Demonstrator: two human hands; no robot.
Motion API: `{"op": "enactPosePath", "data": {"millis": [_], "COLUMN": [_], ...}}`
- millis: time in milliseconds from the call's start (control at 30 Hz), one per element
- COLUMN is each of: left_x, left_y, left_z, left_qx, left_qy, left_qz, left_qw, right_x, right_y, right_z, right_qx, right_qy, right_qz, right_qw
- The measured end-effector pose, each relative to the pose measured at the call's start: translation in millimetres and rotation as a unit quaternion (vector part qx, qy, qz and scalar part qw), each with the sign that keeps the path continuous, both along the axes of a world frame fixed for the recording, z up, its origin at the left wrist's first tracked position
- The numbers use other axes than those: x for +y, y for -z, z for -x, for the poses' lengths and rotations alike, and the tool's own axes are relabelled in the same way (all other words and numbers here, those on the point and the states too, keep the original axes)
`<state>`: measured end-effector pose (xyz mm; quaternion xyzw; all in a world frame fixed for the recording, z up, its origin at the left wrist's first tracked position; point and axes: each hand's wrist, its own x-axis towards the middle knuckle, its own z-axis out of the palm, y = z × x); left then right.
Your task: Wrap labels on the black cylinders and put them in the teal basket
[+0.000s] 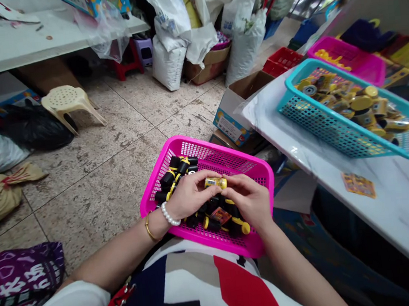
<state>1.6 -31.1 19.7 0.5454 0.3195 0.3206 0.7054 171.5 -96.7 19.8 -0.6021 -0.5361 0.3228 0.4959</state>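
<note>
Between my two hands is a small cylinder with a yellow printed label, held lengthwise over a pink basket. My left hand grips its left end between thumb and fingers. At the other end, the fingertips of my right hand pinch it. Beneath them in the basket lie several black cylinders with yellow caps, along with a small printed orange sticker. My hands hide part of the basket's contents.
To my right, a turquoise basket of labelled yellow cylinders stands on a white marbled table, near a loose sticker. A cream stool, white sacks and an open carton stand on the floor.
</note>
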Motion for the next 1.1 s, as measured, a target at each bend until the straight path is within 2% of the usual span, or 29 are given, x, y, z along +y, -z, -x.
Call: {"op": "enactPosePath", "data": {"millis": [33,100,200,333,467,600,833,967,1100], "left_x": [0,0,4,5,4,6,-2,-7,-8], "left_y": [0.7,2.5,6.3,10.9,12.3,11.6,14.3,16.1,16.0], "left_z": [-1,-2,-1,-2,-4,-2,-9,-14,-14], "left_qx": [0.002,0.0,-0.002,-0.012,-0.063,-0.049,-0.045,-0.039,-0.073], "left_qy": [-0.017,-0.005,0.049,0.066,0.07,0.056,0.039,0.006,0.023], "left_qz": [-0.031,-0.036,0.038,0.132,0.234,0.268,0.274,0.321,0.36], "left_qw": [0.999,0.999,0.998,0.989,0.968,0.96,0.96,0.946,0.93], "right_x": [1,3,4,5,7,5,-3,-8,-12], "right_y": [3.0,6.0,3.9,-0.3,2.7,7.0,8.4,8.0,11.8], "right_z": [3,7,2,-10,-13,-8,0,2,2], "right_qx": [0.06,0.145,0.164,0.1,0.109,0.098,0.074,-0.003,-0.031], "right_qy": [0.012,0.015,-0.025,-0.115,-0.105,-0.114,-0.04,-0.014,0.008], "right_qz": [0.03,0.088,0.119,0.062,0.033,0.03,-0.012,-0.04,-0.079], "right_qw": [0.998,0.985,0.979,0.986,0.988,0.988,0.996,0.999,0.996]}}
